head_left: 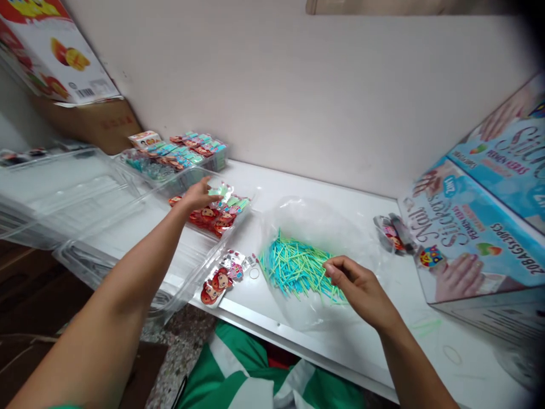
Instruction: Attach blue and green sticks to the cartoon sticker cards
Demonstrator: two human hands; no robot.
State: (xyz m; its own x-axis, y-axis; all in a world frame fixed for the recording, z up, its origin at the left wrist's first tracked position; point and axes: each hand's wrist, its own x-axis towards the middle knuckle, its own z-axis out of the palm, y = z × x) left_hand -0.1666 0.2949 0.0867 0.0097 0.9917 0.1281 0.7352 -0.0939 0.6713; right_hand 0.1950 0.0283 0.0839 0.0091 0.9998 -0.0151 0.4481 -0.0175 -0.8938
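Observation:
My left hand [199, 196], fingers apart, reaches over a clear plastic tub that holds character-printed packets [219, 216] with red and green parts. My right hand [355, 287] is above a clear plastic bag [298, 213], its thumb and forefinger pinched together; anything between them is too small to make out. Thin blue and green sticks [298, 267] lie in a loose pile in the bag. A single printed packet [219, 279] rests between the tub and the bag, close to the table's front edge.
Behind the left hand stands another tub filled with packets [191, 150]. Stacked clear containers [85, 199] occupy the left side. A large blue printed carton [477, 227] and a small dark packet [394, 234] are at the right. Rubber bands [452, 355] lie near the front. A wall rises behind.

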